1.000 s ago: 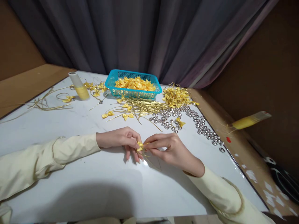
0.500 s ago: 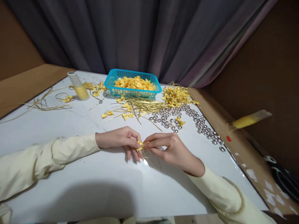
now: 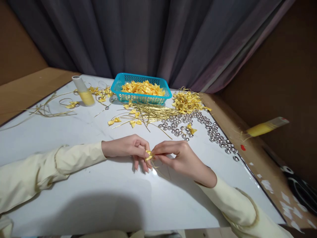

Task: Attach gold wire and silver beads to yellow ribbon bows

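Note:
My left hand point(image 3: 136, 150) pinches a small yellow ribbon bow point(image 3: 148, 155) over the front middle of the white tabletop point(image 3: 111, 191). From the right, my right hand point(image 3: 177, 155) comes up to the bow, its thumb and fingertips pressed together at the bow's edge. Thin gold cord ends point(image 3: 156, 168) trail below the fingers. The right fingertips seem to grip this cord, though the exact hold is too small to make out.
Behind the hands, a turquoise basket point(image 3: 117, 86) holds yellow bows. Gold cords point(image 3: 158, 112), loose bows point(image 3: 135, 123), a heap of corded bows point(image 3: 187, 101) and silver rings or beads point(image 3: 218, 137) lie nearby. A yellow-filled tube point(image 3: 85, 94) stands left; scissors point(image 3: 300, 188) lie right.
The right fingers shift very slightly at the bow. Both hands otherwise stay in place, and the things on the table have not moved.

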`<state>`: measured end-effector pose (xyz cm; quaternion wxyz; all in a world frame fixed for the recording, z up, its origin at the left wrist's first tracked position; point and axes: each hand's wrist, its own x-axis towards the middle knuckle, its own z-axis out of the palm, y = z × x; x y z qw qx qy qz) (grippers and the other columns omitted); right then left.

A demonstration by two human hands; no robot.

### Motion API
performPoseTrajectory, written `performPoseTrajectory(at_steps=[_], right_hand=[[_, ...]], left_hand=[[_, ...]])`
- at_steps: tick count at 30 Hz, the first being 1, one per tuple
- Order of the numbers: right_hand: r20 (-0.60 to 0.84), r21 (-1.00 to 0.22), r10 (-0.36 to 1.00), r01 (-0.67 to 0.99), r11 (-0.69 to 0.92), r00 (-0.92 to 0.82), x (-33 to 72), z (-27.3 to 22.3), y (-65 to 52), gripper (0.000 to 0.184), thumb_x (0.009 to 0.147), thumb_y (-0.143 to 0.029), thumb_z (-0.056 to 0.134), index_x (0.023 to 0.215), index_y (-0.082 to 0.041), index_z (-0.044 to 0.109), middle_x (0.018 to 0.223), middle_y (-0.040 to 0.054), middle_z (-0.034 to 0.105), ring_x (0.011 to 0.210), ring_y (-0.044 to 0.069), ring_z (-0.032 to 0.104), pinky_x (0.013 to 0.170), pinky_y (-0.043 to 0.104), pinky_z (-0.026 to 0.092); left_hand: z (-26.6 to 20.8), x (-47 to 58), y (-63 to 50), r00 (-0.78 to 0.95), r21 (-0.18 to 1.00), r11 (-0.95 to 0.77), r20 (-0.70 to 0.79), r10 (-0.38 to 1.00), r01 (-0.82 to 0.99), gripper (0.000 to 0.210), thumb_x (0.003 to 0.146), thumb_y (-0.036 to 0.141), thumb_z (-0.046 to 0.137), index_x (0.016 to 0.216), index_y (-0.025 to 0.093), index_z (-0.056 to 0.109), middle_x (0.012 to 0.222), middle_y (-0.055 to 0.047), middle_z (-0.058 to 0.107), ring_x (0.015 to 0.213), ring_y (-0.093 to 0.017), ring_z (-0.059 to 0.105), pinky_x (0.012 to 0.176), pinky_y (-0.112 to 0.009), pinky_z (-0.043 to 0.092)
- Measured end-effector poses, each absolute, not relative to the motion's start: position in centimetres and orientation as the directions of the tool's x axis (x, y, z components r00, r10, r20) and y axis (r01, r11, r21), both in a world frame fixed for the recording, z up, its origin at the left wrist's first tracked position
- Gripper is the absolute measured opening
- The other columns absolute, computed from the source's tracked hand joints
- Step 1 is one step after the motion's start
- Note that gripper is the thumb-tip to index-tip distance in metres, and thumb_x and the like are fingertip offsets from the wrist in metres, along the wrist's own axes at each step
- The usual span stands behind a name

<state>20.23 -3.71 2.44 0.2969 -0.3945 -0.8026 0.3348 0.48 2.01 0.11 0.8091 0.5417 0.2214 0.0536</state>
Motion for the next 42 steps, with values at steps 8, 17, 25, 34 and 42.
performPoseTrajectory(at_steps=[8, 17, 25, 34, 42], right_hand=[[0.223, -0.761, 0.83, 0.441, 0.477, -0.512, 20.4, 2.2, -3.8, 0.02, 0.078, -0.006, 0.058, 0.081, -0.016, 0.075, 0.084, 0.0051, 0.072, 0.071, 0.013, 0.067, 0.067, 0.024, 0.052], [0.261, -0.73, 0.813, 0.444, 0.519, -0.521, 20.5, 2.1, -3.8, 0.021, 0.079, -0.006, 0.058, 0.082, -0.017, 0.075, 0.084, 0.0046, 0.072, 0.071, 0.013, 0.066, 0.066, 0.023, 0.052], [0.289, -0.726, 0.812, 0.437, 0.531, -0.506, 20.5, 2.2, -3.7, 0.02, 0.078, -0.006, 0.059, 0.08, -0.017, 0.076, 0.082, 0.0047, 0.072, 0.07, 0.013, 0.067, 0.067, 0.022, 0.052], [0.245, -0.754, 0.847, 0.457, 0.472, -0.472, 20.6, 2.4, -3.7, 0.022, 0.076, -0.002, 0.059, 0.08, -0.015, 0.076, 0.081, 0.006, 0.072, 0.069, 0.013, 0.066, 0.064, 0.022, 0.052], [0.244, -0.768, 0.863, 0.456, 0.45, -0.442, 20.8, 2.3, -3.8, 0.02, 0.078, -0.009, 0.06, 0.079, -0.02, 0.076, 0.08, 0.0035, 0.073, 0.066, 0.012, 0.066, 0.062, 0.022, 0.052]], left_hand=[[-0.1, 0.4, 2.0, 0.893, 0.897, 0.411, -0.309, 0.328, 0.16, 0.02, 0.078, 0.028, 0.066, 0.077, 0.01, 0.058, 0.081, -0.014, 0.073, 0.074, -0.025, 0.071, 0.048, -0.023, 0.053], [0.1, 0.5, 2.0, 0.891, 0.887, 0.436, -0.313, 0.329, 0.151, 0.018, 0.079, 0.027, 0.065, 0.078, 0.01, 0.058, 0.083, -0.014, 0.073, 0.075, -0.025, 0.071, 0.047, -0.022, 0.052], [0.1, 0.1, 2.2, 0.912, 0.905, 0.41, -0.258, 0.32, 0.113, 0.016, 0.08, 0.025, 0.062, 0.081, 0.009, 0.06, 0.087, -0.016, 0.072, 0.077, -0.025, 0.07, 0.054, -0.024, 0.054], [0.0, 0.5, 1.0, 0.868, 0.953, 0.253, -0.266, 0.42, 0.169, 0.017, 0.079, 0.025, 0.067, 0.083, 0.013, 0.056, 0.077, -0.006, 0.071, 0.071, -0.016, 0.069, 0.056, -0.022, 0.054], [-0.3, 0.9, 0.2, 0.813, 0.976, 0.142, -0.217, 0.54, 0.166, 0.021, 0.082, 0.032, 0.061, 0.082, 0.012, 0.055, 0.076, -0.006, 0.069, 0.059, -0.013, 0.067, 0.053, -0.022, 0.055]])
